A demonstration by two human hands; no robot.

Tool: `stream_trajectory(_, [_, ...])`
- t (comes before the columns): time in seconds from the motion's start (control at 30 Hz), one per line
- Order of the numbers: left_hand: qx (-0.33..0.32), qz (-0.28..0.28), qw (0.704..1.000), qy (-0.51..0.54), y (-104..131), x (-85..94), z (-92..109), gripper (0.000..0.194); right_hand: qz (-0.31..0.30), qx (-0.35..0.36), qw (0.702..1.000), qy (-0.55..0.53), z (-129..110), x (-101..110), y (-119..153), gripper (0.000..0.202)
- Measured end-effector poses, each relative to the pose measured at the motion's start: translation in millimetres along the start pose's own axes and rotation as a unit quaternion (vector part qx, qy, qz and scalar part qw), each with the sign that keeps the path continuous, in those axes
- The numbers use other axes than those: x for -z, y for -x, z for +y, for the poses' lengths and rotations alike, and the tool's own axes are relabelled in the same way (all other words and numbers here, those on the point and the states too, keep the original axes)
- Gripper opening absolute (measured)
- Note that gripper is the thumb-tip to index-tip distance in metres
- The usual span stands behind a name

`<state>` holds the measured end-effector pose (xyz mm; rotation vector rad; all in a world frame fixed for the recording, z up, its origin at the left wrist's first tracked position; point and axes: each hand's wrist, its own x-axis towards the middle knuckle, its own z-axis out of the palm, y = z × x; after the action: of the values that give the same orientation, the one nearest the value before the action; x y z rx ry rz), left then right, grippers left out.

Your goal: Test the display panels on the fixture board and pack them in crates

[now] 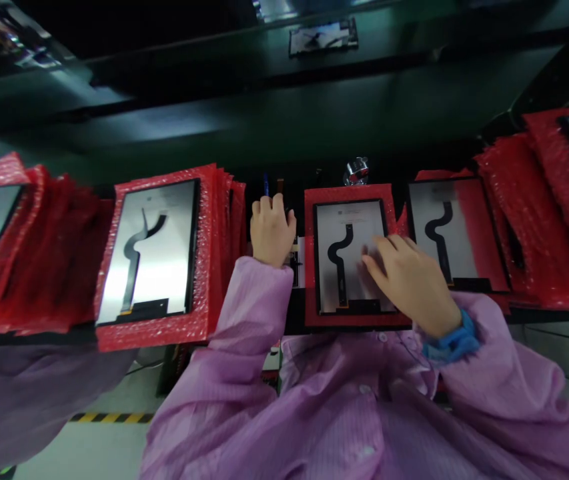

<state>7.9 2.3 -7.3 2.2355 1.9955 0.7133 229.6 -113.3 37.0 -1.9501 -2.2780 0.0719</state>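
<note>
Your right hand [411, 280], thumb spread from the fingers, is over the right side of the display panel [354, 267], which lies on red wrap [349, 194]. Your left fingers are close together beside a blue object [266, 183]; their grip cannot be determined.

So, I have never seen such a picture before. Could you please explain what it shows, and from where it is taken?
There is no machine: the left hand and right hand are a person's own, bare. The camera is worn on the head and looks forward and down. On the dark bench lie flat screens, several with dark curved strips, and red plastic sheets. The right hand is at the middle screen; touching or just above, I cannot tell. The left hand is beside that screen, near a blue stick; whether it holds anything is hidden.
</note>
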Motion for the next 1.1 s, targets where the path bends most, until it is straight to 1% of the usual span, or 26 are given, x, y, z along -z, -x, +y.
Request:
stream_trajectory(0.07, [0.017,-0.02,1.0,-0.009,-9.5,-9.0,-3.1,0.04,-0.011,0.047,0.998,-0.026,0.1,-7.5,-28.2,0.034])
stream_trajectory(0.1, [0.02,-0.023,1.0,-0.006,-10.8,-11.1,-5.4,0.043,-0.01,0.057,0.998,-0.035,-0.2,-13.6,-40.0,0.036])
stream_trajectory(0.17, [0.02,-0.02,1.0,0.01,-9.4,-12.2,-10.3,0.049,-0.005,0.061,0.997,-0.052,-1.3,-27.6,-55.6,0.042])
stream_trajectory(0.2, [0.021,-0.019,0.999,0.021,-7.7,-11.8,-12.6,0.051,-0.002,0.061,0.996,-0.06,-1.9,-34.3,-58.7,0.044])
stream_trajectory(0.27, [0.03,-0.017,0.999,0.042,-4.4,-10.7,-16.4,0.055,0.0,0.071,0.994,-0.082,-2.5,-44.8,-57.0,0.051])
stream_trajectory(0.33, [0.038,-0.002,0.997,0.071,-2.8,-10.4,-19.1,0.059,0.0,0.085,0.991,-0.1,-2.2,-50.7,-49.1,0.06])
stream_trajectory(0.43, [0.055,0.04,0.982,0.174,-3.8,-11.2,-23.4,0.066,-0.017,0.103,0.989,-0.103,-1.5,-53.4,-37.2,0.084])
stream_trajectory(0.5, [0.074,0.067,0.955,0.279,-5.8,-11.5,-26.7,0.066,-0.032,0.105,0.989,-0.094,-2.3,-53.5,-32.8,0.096])
stream_trajectory(0.53, [0.083,0.082,0.935,0.336,-6.9,-11.3,-28.1,0.064,-0.036,0.102,0.99,-0.092,-3.1,-53.3,-31.7,0.098])
stream_trajectory(0.6, [0.086,0.113,0.885,0.443,-8.5,-10.0,-29.2,0.058,-0.041,0.094,0.99,-0.095,-4.9,-52.5,-30.8,0.095])
stream_trajectory(0.67, [0.075,0.138,0.839,0.521,-8.6,-7.2,-27.2,0.054,-0.044,0.085,0.99,-0.102,-7.1,-51.4,-30.7,0.091])
stream_trajectory(0.7, [0.068,0.144,0.824,0.544,-8.0,-5.3,-25.0,0.052,-0.046,0.08,0.99,-0.103,-8.2,-50.8,-30.5,0.089])
stream_trajectory(0.73, [0.061,0.146,0.817,0.554,-7.1,-3.2,-22.2,0.05,-0.048,0.075,0.991,-0.101,-9.4,-50.2,-30.3,0.088])
stream_trajectory(0.83, [0.05,0.132,0.828,0.543,-3.8,3.0,-12.9,0.045,-0.05,0.068,0.992,-0.096,-13.2,-49.0,-28.9,0.086])
stream_trajectory(0.9, [0.042,0.132,0.832,0.537,-2.4,5.5,-8.6,0.049,-0.049,0.067,0.991,-0.1,-15.4,-48.6,-27.9,0.083])
stream_trajectory(1.0, [0.026,0.129,0.824,0.551,-1.7,5.7,-7.4,0.061,-0.049,0.066,0.99,-0.115,-17.5,-48.5,-26.6,0.079])
stream_trajectory(1.03, [0.026,0.119,0.825,0.551,-1.6,5.3,-8.0,0.061,-0.05,0.066,0.989,-0.119,-17.8,-48.8,-26.3,0.078])
stream_trajectory(1.1, [0.029,0.094,0.833,0.544,-1.4,4.5,-9.4,0.049,-0.05,0.067,0.988,-0.127,-18.3,-49.5,-25.7,0.078])
